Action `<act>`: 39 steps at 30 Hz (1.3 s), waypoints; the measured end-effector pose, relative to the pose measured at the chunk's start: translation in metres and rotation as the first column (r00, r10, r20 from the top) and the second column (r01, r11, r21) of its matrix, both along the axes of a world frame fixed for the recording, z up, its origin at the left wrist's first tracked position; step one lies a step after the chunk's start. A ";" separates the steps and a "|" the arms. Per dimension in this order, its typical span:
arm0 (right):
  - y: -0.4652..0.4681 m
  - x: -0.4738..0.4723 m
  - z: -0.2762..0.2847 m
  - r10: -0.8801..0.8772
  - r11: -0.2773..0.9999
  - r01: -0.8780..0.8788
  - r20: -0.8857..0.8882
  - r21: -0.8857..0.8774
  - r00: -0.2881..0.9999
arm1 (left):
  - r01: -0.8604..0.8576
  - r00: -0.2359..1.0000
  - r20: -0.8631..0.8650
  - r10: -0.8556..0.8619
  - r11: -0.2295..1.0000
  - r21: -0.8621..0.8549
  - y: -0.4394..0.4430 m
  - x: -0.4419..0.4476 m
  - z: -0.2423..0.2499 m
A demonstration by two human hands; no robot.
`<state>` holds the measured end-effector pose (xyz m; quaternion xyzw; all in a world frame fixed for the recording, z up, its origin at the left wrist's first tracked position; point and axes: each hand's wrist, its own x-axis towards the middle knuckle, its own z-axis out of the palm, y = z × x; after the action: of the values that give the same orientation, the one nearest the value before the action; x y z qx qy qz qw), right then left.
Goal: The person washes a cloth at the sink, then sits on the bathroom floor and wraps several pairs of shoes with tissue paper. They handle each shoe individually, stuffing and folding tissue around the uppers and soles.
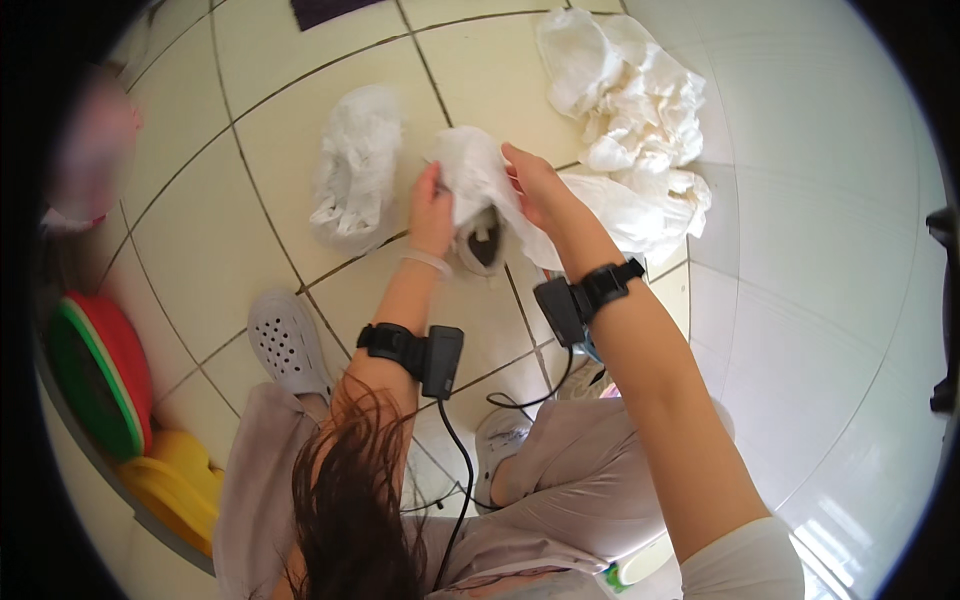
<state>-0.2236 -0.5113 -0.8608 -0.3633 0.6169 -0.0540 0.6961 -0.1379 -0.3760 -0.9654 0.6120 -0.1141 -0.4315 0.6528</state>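
A shoe [482, 244] stands on the tiled floor, draped with a thin white sheet [472, 161] that may be tissue paper; its heel end and dark inside show. My left hand [433, 214] pinches the left side of this sheet, slightly blurred. On the opposite side my right hand [536, 184] is against the sheet, its curled fingers partly hidden. To the left lies a white wrapped bundle [356, 161], its contents covered. More crumpled white sheets [630, 97] are heaped at the far right, and another white piece [637, 210] lies beside my right wrist.
My legs and grey clogs [285, 334] frame the floor tiles [191, 247]. At left are a red and green watermelon-like item [105, 375] and a yellow object [176, 480]. A smooth pale panel [810, 247] rises at right. Black cables [465, 450] hang from devices strapped to my forearms.
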 end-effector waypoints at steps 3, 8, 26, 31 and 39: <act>-0.001 -0.006 0.000 -0.238 0.971 0.236 0.087 0.030 0.967 | -0.064 0.976 -0.208 0.059 0.998 -0.017 0.001 0.020 -0.004; 0.006 -0.067 0.010 0.278 0.522 -0.425 -0.324 -0.739 0.904 | -0.007 0.998 -0.060 0.008 1.000 0.021 0.010 0.019 0.006; 0.070 -0.051 0.015 0.635 0.702 -0.706 -0.365 -0.094 0.680 | -0.012 0.975 -0.220 0.025 0.998 0.058 0.020 0.005 0.053; 0.075 -0.060 0.007 0.022 0.965 -0.023 0.006 0.262 1.000 | -0.014 0.962 -0.271 0.020 1.000 0.024 0.019 0.003 0.053; 0.092 -0.075 -0.009 0.072 0.992 -0.094 -0.237 -0.082 0.969 | -0.083 0.938 -0.339 0.066 0.996 -0.036 0.022 0.005 0.061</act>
<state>-0.2984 -0.4189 -0.8693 -0.4245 0.6756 -0.0104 0.6026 -0.1328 -0.3536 -0.9045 0.5164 0.0119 -0.5022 0.6935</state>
